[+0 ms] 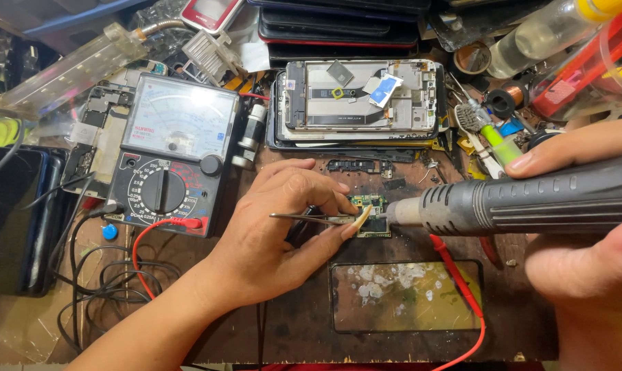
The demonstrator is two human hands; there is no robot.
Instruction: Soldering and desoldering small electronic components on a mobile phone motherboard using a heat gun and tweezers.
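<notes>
Ribbed matt grey plastic hot-air gun (531, 199), bare metal nozzle (404, 211); thin shiny metal tweezers (304, 218); worn wooden bench (290, 323).

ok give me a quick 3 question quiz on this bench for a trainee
1. True or false: the left hand holds tweezers at the small circuit board.
2. What does the right hand grip? A) hot air gun B) toothbrush C) multimeter
3. What colour lead is plugged into the analog multimeter?

Key: 1 true. 2 A, the hot air gun, nozzle at the board. 3 red.
</notes>
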